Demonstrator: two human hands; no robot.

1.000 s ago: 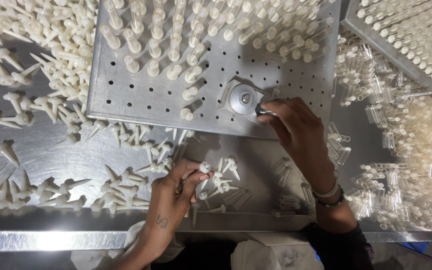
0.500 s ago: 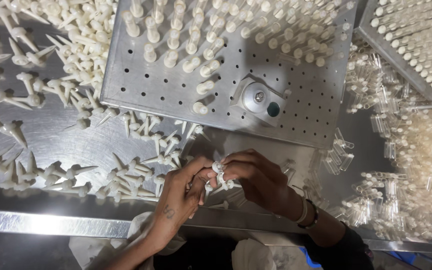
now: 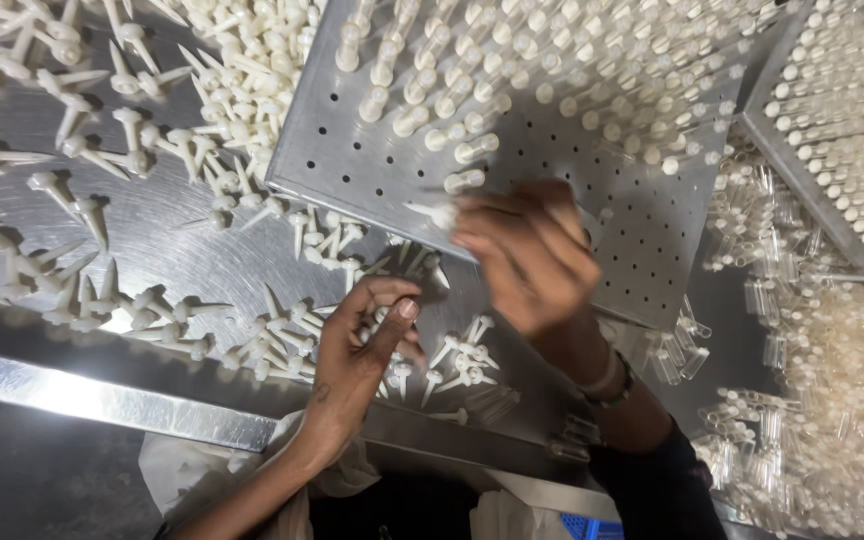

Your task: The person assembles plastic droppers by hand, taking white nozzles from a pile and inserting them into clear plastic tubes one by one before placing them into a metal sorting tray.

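Tray holes behind blurred right hand

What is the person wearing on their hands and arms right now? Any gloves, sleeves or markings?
Both hands are bare, no gloves. The left hand has a small dark mark, perhaps a tattoo, near the wrist, and its forearm is uncovered. The right hand has a pale band and a dark band at the wrist, and a dark sleeve covers the arm beyond them.
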